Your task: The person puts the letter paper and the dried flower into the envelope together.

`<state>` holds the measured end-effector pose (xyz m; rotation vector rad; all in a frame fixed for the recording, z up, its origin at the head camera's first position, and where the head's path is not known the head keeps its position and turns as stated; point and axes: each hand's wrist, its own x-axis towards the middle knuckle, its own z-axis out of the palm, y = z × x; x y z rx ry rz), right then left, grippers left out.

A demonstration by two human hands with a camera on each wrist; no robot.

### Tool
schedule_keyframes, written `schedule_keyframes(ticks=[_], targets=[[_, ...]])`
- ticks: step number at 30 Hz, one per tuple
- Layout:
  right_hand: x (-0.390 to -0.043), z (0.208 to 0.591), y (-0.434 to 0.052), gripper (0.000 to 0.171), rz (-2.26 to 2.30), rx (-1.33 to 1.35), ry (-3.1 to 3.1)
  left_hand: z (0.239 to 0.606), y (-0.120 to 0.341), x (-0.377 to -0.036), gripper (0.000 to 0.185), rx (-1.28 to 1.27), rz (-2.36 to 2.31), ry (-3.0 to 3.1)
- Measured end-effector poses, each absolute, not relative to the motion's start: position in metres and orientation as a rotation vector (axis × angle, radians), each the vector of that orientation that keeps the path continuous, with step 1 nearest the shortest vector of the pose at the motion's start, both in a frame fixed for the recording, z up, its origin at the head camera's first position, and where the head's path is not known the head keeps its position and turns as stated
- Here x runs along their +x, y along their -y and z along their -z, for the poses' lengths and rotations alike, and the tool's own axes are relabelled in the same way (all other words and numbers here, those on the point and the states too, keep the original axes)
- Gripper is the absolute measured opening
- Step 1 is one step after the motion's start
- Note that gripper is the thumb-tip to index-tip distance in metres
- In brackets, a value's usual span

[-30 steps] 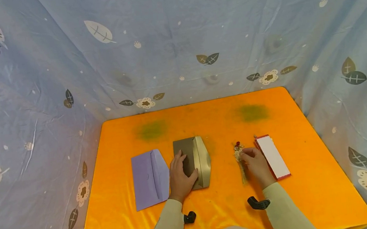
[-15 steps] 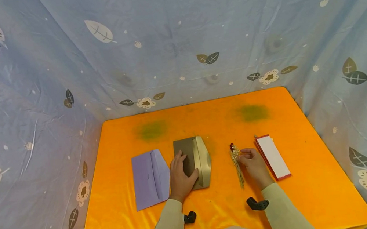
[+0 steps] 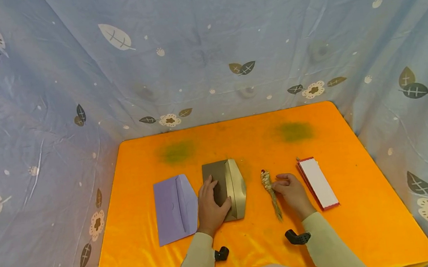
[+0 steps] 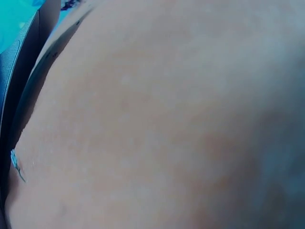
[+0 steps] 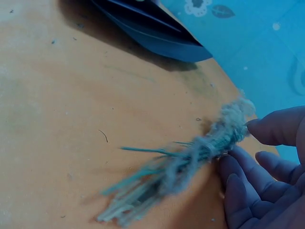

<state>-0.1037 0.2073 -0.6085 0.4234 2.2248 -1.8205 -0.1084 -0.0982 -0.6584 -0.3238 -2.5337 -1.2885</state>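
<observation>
My right hand (image 3: pixel 292 192) pinches a small dried flower bouquet (image 3: pixel 270 192) between thumb and fingers. Its pale blossoms and one dark red flower point away from me, and its stems point toward me. In the right wrist view, the bouquet (image 5: pixel 190 160) is a little blurred, with the thumb (image 5: pixel 276 126) against its flower end. My left hand (image 3: pixel 211 207) rests on a dark bronze envelope (image 3: pixel 239 191), fingers spread over its left part and thumb near the flap, whose gold inside lies unfolded to the right. Skin fills most of the left wrist view, beside the dark envelope edge (image 4: pixel 21 71).
A purple envelope (image 3: pixel 167 211) with its flap unfolded lies left of my left hand. To the right of my right hand is a flat white piece with red edges (image 3: pixel 318 183). Orange cloth covers the table (image 3: pixel 238 139); patterned curtains (image 3: pixel 190 45) surround it.
My right hand has moved left with the bouquet, closer to the bronze envelope, and the bouquet's stems have swung slightly. The left hand has stayed in place on the envelope.
</observation>
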Motion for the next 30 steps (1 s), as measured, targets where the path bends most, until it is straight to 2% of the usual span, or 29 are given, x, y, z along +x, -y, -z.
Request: schedule_keyframes(ticks=[5,12,18,30], targets=[[-0.102,0.607,-0.205,0.044,1.824,0.425,-2.218,0.659,0.099,-0.109,0.065,-0.316,1.297,2.553],[-0.102,0.607,-0.195,0.054,1.796,0.392,-2.215,0.658,0.099,-0.108,0.066,-0.313,1.298,2.553],[-0.103,0.611,-0.184,0.044,1.703,0.387,-2.286,0.657,0.098,-0.108,0.065,-0.321,1.293,2.544],[-0.103,0.612,-0.180,0.034,1.733,0.339,-2.268,0.660,0.099,-0.109,0.065,-0.324,1.262,2.544]])
